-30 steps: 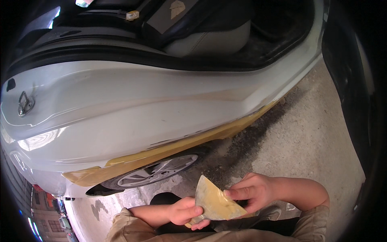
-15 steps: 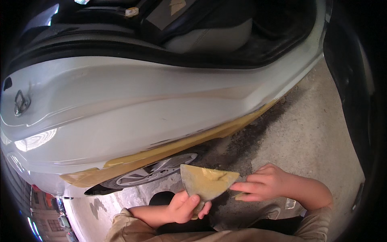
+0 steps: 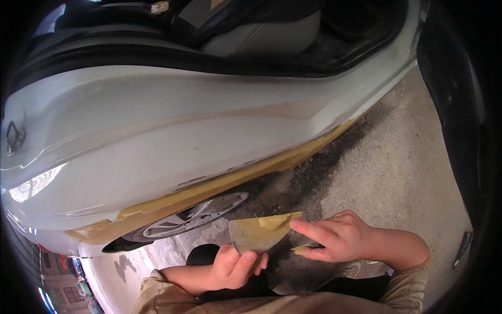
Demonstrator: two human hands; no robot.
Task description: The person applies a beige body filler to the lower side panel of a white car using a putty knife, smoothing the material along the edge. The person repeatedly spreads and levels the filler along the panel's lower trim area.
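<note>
My left hand (image 3: 234, 267) grips a grey, roughly triangular putty spreader (image 3: 250, 236) near its narrow end. Yellow body filler (image 3: 274, 222) lies in a lump along its far right edge. Close by on the right is my right hand (image 3: 342, 236), its index fingertip at the right corner of that spreader. Between its lower fingers and thumb sits a thin blade smeared with yellow (image 3: 307, 246), seen nearly edge-on and partly hidden. Beyond both hands stretches a white car body panel (image 3: 172, 131), its lower edge covered with a band of yellow filler (image 3: 209, 187).
Below the panel is a car wheel (image 3: 188, 217). Above it, the open doorway shows a grey seat (image 3: 266, 36). A dark door or panel (image 3: 449, 99) hangs at the right. The concrete floor (image 3: 387, 172) carries dark stains near the sill.
The spreader in my left hand has tilted flatter and shifted slightly left. My right hand has moved left and its index finger has come up to the spreader's corner. The view has shifted slightly.
</note>
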